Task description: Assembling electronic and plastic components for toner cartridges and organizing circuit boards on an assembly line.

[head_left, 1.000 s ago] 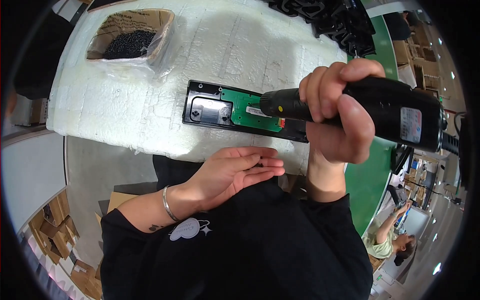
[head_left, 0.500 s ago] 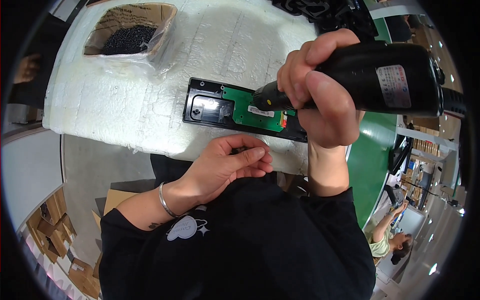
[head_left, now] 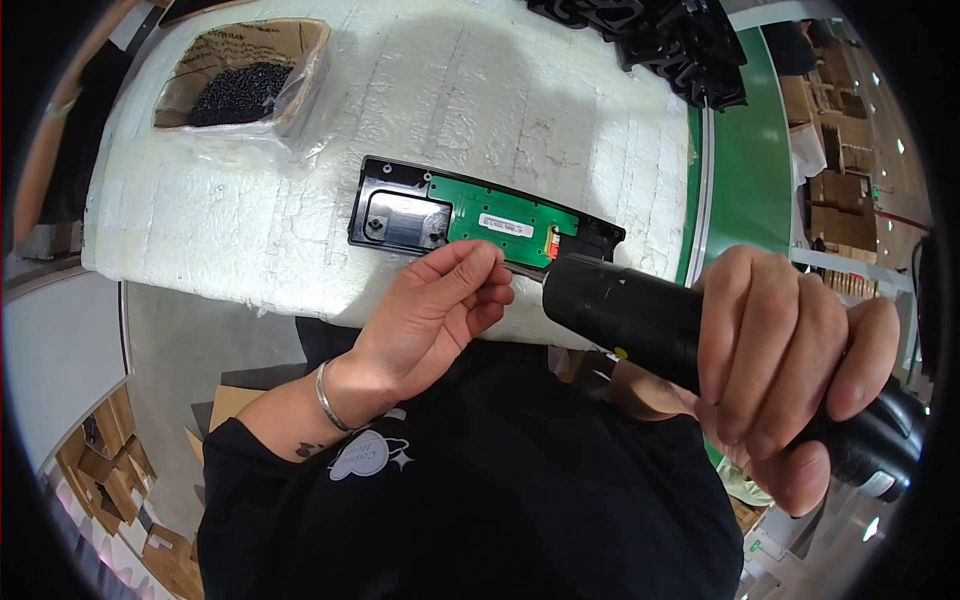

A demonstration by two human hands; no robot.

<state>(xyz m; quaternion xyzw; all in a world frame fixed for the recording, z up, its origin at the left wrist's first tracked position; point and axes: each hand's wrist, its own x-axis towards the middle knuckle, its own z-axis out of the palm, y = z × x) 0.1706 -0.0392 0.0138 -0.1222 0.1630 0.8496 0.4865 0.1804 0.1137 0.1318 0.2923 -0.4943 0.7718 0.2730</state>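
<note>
My right hand [head_left: 790, 365] is wrapped round a black electric screwdriver [head_left: 630, 310], tilted with its front end pointing left. Its thin bit reaches to the fingertips of my left hand [head_left: 450, 310]. The thumb and fingers there are pinched together at the bit's tip; whatever small piece they hold is hidden. Just beyond both hands lies a long black plastic housing [head_left: 405, 212], with a green circuit board [head_left: 465, 213] set in it. A white label [head_left: 507, 226] and a red-and-white connector [head_left: 555, 242] show on the board.
An open cardboard box [head_left: 310, 70] lined with clear plastic holds many small black screw-like pieces [head_left: 240, 95] at the far left. Black plastic parts [head_left: 680, 50] are heaped at the far right. White foam-like sheeting [head_left: 450, 110] covers the table. Another person's arm [head_left: 50, 150] shows at the left edge.
The screwdriver has come off the circuit board and swung down toward me, its tip now at my left fingertips. My left hand has risen slightly, its fingers pinched at the bit.
</note>
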